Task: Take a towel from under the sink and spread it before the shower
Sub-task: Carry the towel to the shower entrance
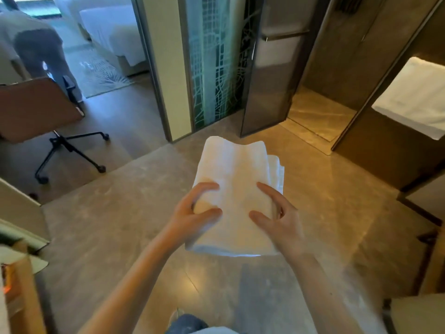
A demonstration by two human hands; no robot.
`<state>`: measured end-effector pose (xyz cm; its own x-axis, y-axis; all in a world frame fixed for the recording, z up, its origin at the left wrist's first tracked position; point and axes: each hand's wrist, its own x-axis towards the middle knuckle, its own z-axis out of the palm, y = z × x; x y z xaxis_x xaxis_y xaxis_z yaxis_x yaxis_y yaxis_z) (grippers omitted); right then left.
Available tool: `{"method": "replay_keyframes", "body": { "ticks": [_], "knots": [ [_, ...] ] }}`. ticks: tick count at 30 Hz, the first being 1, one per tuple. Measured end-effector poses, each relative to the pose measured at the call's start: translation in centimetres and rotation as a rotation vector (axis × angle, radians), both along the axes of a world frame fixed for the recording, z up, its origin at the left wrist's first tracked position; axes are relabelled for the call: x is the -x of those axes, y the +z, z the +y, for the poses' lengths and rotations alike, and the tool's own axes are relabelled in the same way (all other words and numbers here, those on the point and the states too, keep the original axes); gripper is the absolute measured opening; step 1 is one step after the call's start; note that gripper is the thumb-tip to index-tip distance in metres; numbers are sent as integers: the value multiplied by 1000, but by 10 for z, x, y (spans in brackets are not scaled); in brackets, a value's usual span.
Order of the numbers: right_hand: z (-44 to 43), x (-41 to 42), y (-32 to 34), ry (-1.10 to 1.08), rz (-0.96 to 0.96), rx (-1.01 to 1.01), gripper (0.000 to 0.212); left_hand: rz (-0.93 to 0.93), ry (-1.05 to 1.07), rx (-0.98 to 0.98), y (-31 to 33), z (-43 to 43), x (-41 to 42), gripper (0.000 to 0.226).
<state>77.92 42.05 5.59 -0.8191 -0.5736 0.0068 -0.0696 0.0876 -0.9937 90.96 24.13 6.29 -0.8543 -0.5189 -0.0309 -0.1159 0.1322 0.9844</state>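
A folded white towel (237, 179) hangs in the air at the centre of the head view, above the stone floor. My left hand (192, 213) grips its near left edge, thumb on top. My right hand (279, 213) holds its near right side, fingers curled over the top layers. The far end of the towel points toward the shower opening (317, 116), whose lit floor lies beyond a glass door (267, 88) at the upper right.
A brown swivel chair (41, 109) on castors stands at the left. Another person (36, 44) bends over in the bedroom beyond the doorway. A white towel (414, 97) hangs at the right edge. Open stone floor (120, 225) surrounds me.
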Motion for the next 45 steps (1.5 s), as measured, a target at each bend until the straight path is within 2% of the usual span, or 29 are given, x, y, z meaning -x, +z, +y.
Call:
{"method": "replay_keyframes", "body": {
  "ticks": [8, 15, 22, 31, 38, 43, 45],
  "knots": [
    [-141, -20, 0, -31, -36, 44, 60, -69, -107, 97, -3, -155, -11, 48],
    [-185, 24, -3, -139, -43, 15, 58, -61, -277, 100, -15, -220, 61, 52],
    [-233, 144, -25, -207, -66, 12, 59, -83, -290, 152, -30, -267, 189, 52],
    [-289, 314, -15, -245, -58, 30, 61, -101, -345, 183, -11, -329, 370, 53],
    [-323, 413, -24, -353, -11, -92, 61, -61, -405, 128, -18, -367, 479, 51],
    [-363, 484, -34, -423, -12, -75, 64, -45, -459, 131, -31, -409, 566, 51],
    [-380, 514, -35, -454, -41, -66, 63, -64, -490, 70, -34, -427, 605, 51]
  ]
}}
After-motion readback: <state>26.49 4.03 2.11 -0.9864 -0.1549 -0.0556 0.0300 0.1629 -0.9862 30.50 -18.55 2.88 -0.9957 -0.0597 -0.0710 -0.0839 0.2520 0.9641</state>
